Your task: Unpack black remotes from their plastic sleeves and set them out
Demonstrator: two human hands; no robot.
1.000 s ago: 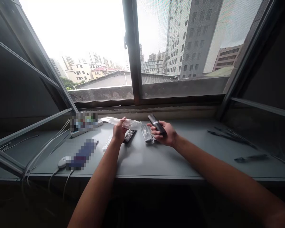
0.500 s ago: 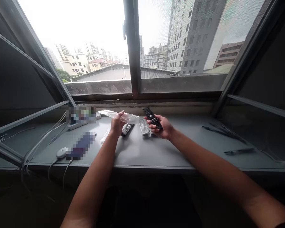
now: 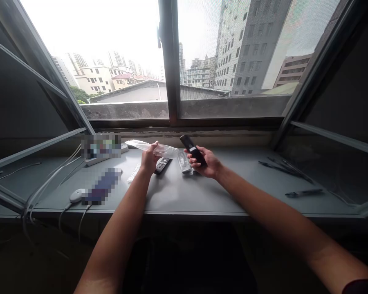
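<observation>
My right hand (image 3: 209,164) grips a black remote control (image 3: 192,149), raised off the grey desk (image 3: 202,196) with its back side towards me. My left hand (image 3: 149,157) pinches a clear plastic sleeve (image 3: 153,148) held level above the desk. Under that hand a second black remote (image 3: 162,164) lies button-side up. Between my hands rests another remote wrapped in clear plastic (image 3: 184,162).
A white mouse (image 3: 75,195) and a blurred flat object (image 3: 100,187) lie at the left, with white cables (image 3: 49,183) trailing over the desk edge. A blurred box (image 3: 101,146) stands by the window. Pens (image 3: 303,192) lie at the right. Open window frames flank the desk.
My right hand has turned the remote over, so its button face no longer shows. The view has shifted slightly; my left hand keeps hold of the plastic sleeve.
</observation>
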